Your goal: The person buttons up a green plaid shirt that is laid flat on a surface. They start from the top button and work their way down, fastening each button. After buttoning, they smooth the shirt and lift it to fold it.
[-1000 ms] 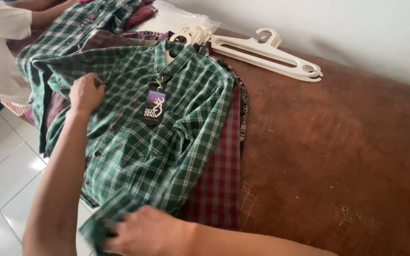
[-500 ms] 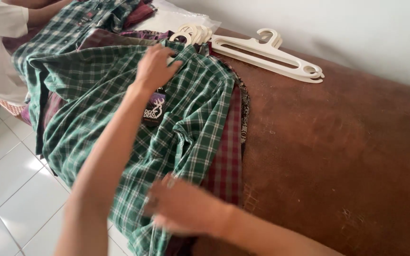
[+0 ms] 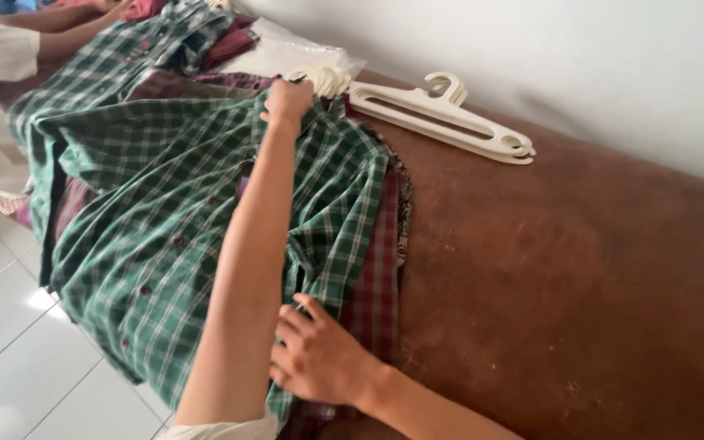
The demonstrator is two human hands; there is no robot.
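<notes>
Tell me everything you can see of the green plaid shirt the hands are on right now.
The green plaid shirt looks like woven cotton, checked green with white lines, with dark buttons down its front. It lies spread front up, rumpled, on a stack of shirts, its lower part hanging over the edge of the brown table. The left hand grips it at the collar, the forearm lying across it; the right hand presses its lower right edge. A maroon plaid shirt shows beneath.

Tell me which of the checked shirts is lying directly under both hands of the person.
The green checked shirt spread on top of the pile: the left hand grips its collar, the right hand presses its hem. The dark red checked shirt lies underneath, showing only at the edge.
</notes>
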